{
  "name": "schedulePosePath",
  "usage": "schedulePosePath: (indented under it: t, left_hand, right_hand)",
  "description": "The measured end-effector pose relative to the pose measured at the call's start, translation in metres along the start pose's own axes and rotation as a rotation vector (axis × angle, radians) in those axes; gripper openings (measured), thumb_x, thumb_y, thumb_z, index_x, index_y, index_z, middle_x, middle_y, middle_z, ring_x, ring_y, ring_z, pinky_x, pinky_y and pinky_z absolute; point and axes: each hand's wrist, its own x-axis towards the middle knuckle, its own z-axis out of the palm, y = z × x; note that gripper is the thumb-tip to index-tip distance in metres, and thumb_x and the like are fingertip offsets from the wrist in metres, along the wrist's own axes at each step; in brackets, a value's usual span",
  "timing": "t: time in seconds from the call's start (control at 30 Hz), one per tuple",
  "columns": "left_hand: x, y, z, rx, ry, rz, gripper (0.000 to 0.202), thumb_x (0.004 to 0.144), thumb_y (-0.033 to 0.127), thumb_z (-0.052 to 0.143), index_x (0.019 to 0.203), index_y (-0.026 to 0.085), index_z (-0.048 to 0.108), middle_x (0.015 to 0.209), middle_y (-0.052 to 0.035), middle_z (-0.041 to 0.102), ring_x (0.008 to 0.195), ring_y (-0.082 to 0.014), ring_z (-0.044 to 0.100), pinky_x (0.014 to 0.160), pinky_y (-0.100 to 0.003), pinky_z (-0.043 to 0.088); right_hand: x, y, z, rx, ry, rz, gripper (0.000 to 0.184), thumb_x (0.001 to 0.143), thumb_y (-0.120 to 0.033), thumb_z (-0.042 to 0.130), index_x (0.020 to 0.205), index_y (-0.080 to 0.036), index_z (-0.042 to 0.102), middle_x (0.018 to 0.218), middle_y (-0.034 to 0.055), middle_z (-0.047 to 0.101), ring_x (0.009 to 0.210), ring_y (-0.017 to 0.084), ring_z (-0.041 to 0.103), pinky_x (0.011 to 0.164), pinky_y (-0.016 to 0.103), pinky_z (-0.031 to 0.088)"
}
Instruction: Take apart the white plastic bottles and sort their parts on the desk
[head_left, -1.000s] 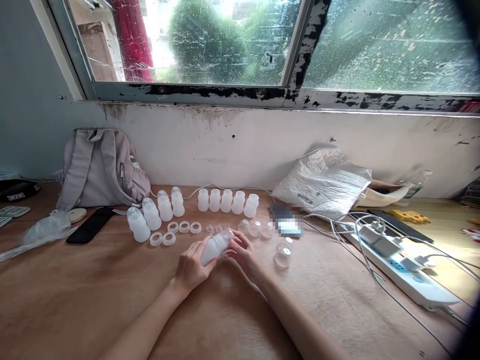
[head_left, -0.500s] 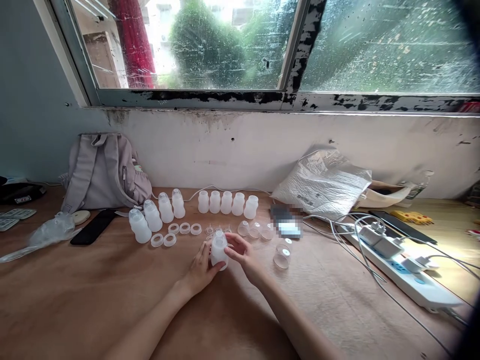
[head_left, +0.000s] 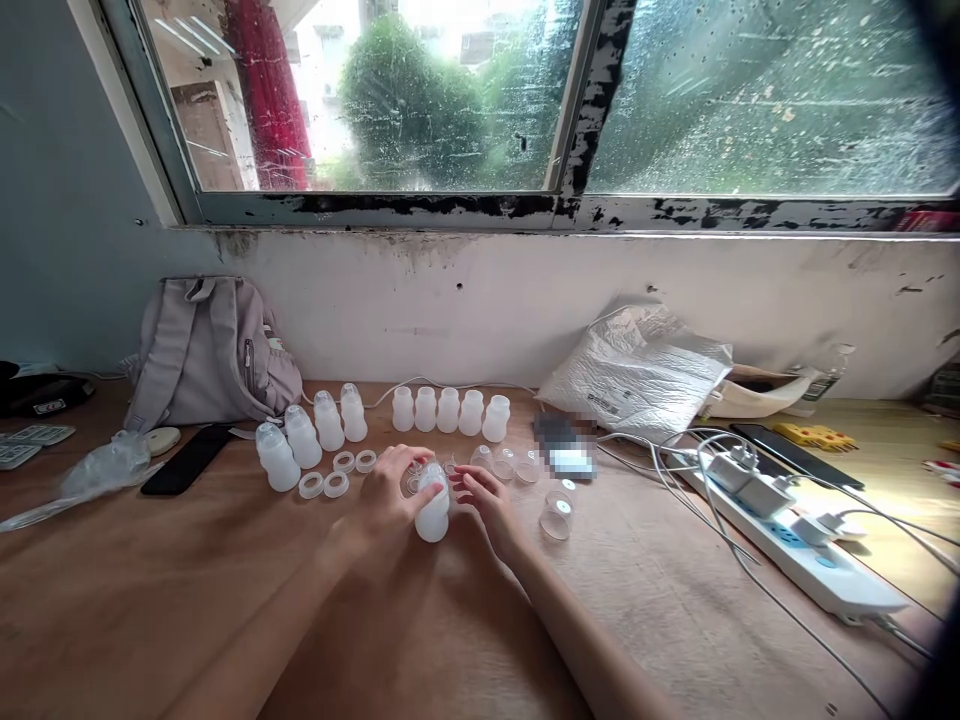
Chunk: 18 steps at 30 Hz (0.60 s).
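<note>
A frosted bottle (head_left: 433, 515) with a clear top is stood close to upright at the middle of the tabletop (head_left: 375, 620), between the two hands. The left hand (head_left: 386, 495) is arched beside it, palm turned down, with the wrist bent a little. Its thumb is laid across the upper front of the bottle, while its fingers are stretched over toward the far side of the clear top. Contact by the thumb is seen, but how firmly the bottle is gripped cannot be told, since the fingertips are partly hidden.

The right hand (head_left: 491, 505) is held just to the right of the bottle, the thumb side up and the fingers loosely bent and spread slightly apart, pointed toward it. Nothing is seen to be held there; whether the bottle is touched by the fingertips cannot be told. Both forearms are brought in slantwise from the lower edge, so that a wide V is formed.

Beyond the left hand, four capped bottles (head_left: 302, 437) are lined up at a slant, with pale rings (head_left: 336, 494) laid near them. Five uncapped bottles (head_left: 448, 412) are set in a row farther back, and clear cups (head_left: 556, 520) are placed past the right hand.
</note>
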Motion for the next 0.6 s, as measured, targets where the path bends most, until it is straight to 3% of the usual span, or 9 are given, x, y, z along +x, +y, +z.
schedulePosePath:
  t: [0.1,0.23,0.37,0.47,0.6]
  left_hand:
    - [0.018,-0.002,-0.013,0.096,-0.049,0.016,0.020,0.073,0.035,0.056,0.088,0.022,0.057,0.080,-0.0013,0.060,0.078,-0.0169,0.054,0.073,-0.031,0.043]
    - [0.052,-0.017,-0.036,0.210,0.023,-0.006,0.022,0.075,0.037,0.053,0.088,0.020,0.058,0.082,-0.0016,0.061,0.079,-0.0164,0.055,0.073,-0.028,0.041]
    - [0.091,-0.040,-0.056,0.418,0.025,-0.111,0.026,0.072,0.041,0.053,0.087,0.021,0.059,0.082,-0.0014,0.063,0.081,-0.0179,0.055,0.072,-0.028,0.039]
    - [0.115,-0.060,-0.062,0.559,-0.005,-0.193,0.029,0.072,0.044,0.052,0.091,0.023,0.059,0.087,-0.0021,0.064,0.086,-0.0194,0.055,0.075,-0.030,0.037]
    - [0.129,-0.082,-0.056,0.622,-0.019,-0.239,0.029,0.071,0.044,0.052,0.089,0.022,0.059,0.087,-0.0042,0.065,0.089,-0.0231,0.054,0.080,-0.034,0.033]
  right_hand:
    - [0.001,0.001,-0.002,-0.008,0.015,-0.005,0.030,0.071,-0.042,0.058,0.091,-0.020,0.061,0.094,0.0075,0.059,0.084,0.020,0.054,0.068,0.029,0.044]
    - [0.003,0.003,-0.005,-0.002,0.014,0.017,0.030,0.072,-0.042,0.057,0.090,-0.019,0.060,0.088,0.0069,0.059,0.079,0.018,0.054,0.065,0.028,0.043]
    - [0.003,0.007,-0.004,-0.046,0.001,0.040,0.028,0.071,-0.042,0.057,0.088,-0.020,0.061,0.084,0.0056,0.060,0.073,0.016,0.054,0.063,0.027,0.043]
    - [0.004,0.009,-0.001,-0.112,-0.015,0.039,0.025,0.069,-0.043,0.058,0.082,-0.022,0.062,0.079,0.0039,0.060,0.070,0.017,0.053,0.060,0.028,0.044]
    - [0.005,0.011,0.001,-0.155,-0.039,0.036,0.022,0.067,-0.044,0.059,0.078,-0.024,0.063,0.075,0.0022,0.059,0.065,0.016,0.052,0.057,0.028,0.044]
